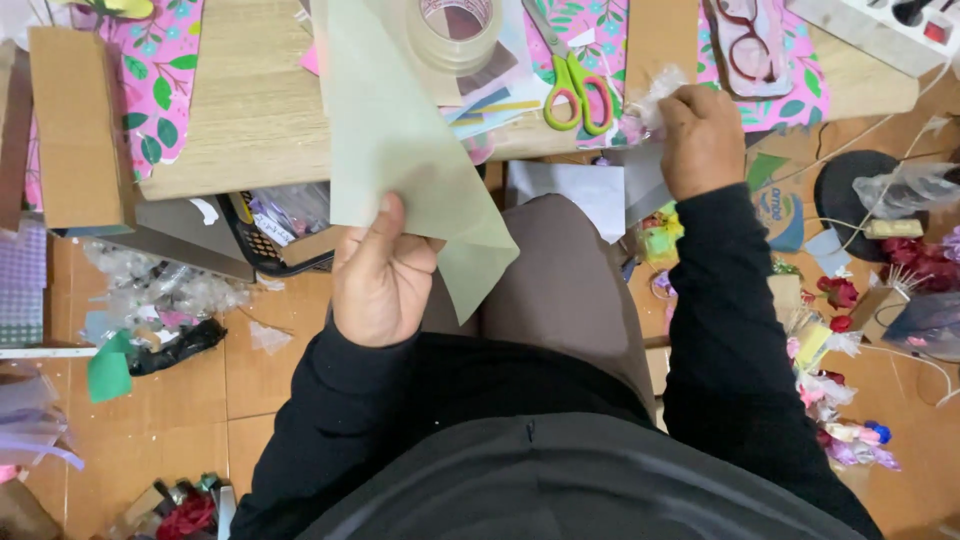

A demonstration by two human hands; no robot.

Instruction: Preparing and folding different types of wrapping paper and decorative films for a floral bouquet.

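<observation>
Left hand (pixel 380 275): grasps a pale green paper sheet (pixel 400 130) at its lower edge, thumb laid flat on the face of the sheet, fingers hidden behind it.
Sheet: rises up and away from the left hand, leaning over the edge of the low wooden table (pixel 250 110); its lower right corner hangs down to the right of the thumb, over the lap.
Right hand (pixel 703 140): clenched around a crumpled bit of clear plastic (pixel 660 95) at the table's near edge; a grey strip runs down from under the fist, though whether the fingers also grip it I cannot tell.
Beyond the left hand: a roll of clear tape (pixel 455 30) sits on the table just past the top of the sheet, among loose paper scraps.
Between the hands, farther off: green-and-pink scissors (pixel 572 85), closed, lying on the table just left of the right hand.
Left of the left hand: a brown cardboard piece (pixel 75 125) stands at the table's far side.
Right of the right hand: red artificial flowers (pixel 915 260) and wrappings scattered on the floor.
</observation>
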